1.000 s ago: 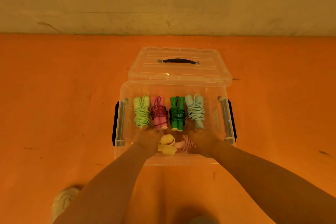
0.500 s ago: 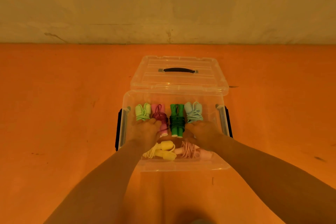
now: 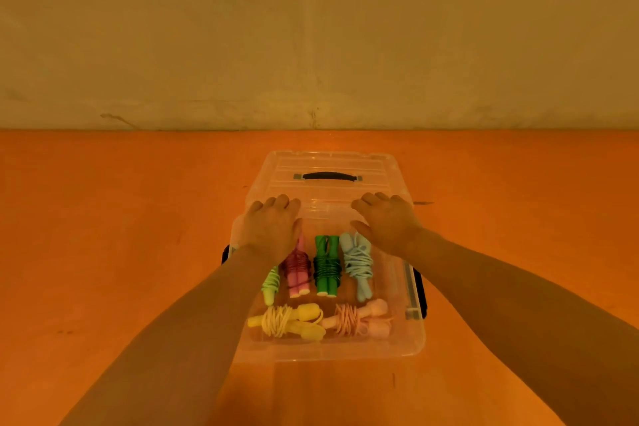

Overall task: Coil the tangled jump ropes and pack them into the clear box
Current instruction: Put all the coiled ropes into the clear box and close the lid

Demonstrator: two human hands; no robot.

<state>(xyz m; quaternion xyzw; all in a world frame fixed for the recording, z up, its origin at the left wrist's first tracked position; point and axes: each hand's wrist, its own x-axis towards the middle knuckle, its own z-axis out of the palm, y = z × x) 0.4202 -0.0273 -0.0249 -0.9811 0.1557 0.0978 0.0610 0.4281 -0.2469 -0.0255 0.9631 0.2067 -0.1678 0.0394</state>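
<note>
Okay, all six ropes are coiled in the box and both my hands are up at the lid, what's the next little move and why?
Probably grip the clear lid at its near edge and draw it toward you over the clear box. The left hand and right hand already rest there, the lid lies behind the box, and the coiled ropes, like the yellow rope, sit below the rim.

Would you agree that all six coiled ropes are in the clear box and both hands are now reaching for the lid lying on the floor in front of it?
Not quite: the head view shows the lid behind the clear box, on its far side, not in front. The six ropes are inside, and the left hand and right hand reach for it.
</note>
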